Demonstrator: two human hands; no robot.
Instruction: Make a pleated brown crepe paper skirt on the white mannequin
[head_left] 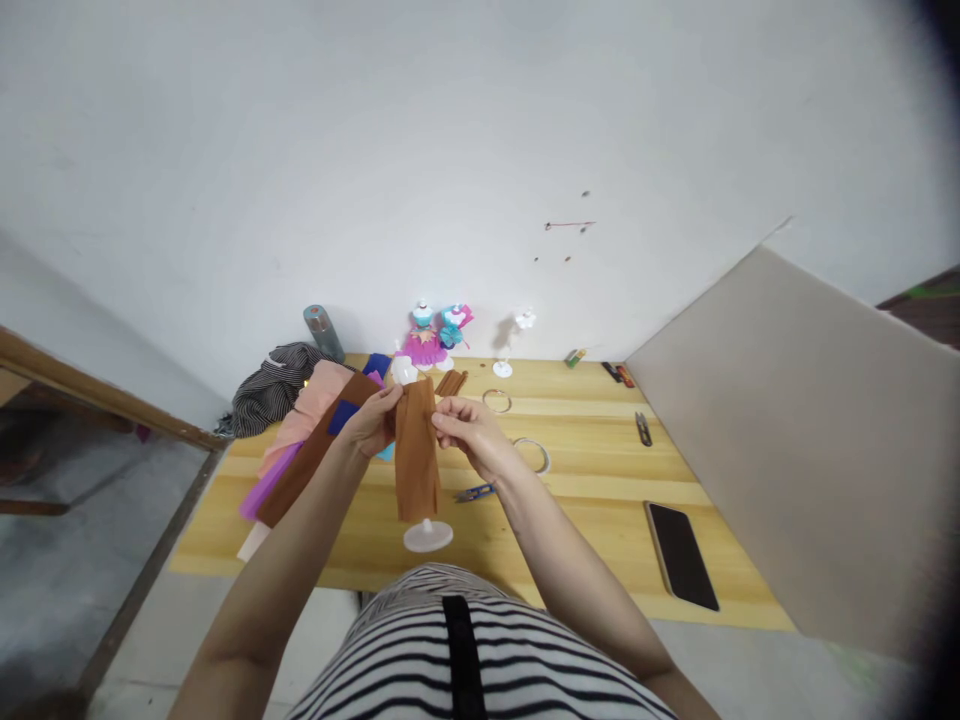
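we grasp the brown strip (417,455) near its upper end, the fingers of our left hand (375,420) on its left edge and those of our right hand (472,430) pinching its right. it hangs over the tabletop (600,490), a round white base (428,538) showing just below. blue snips (475,493) lie near our right wrist.

A black-and-white striped top (525,655) bears a black front strip (463,655).
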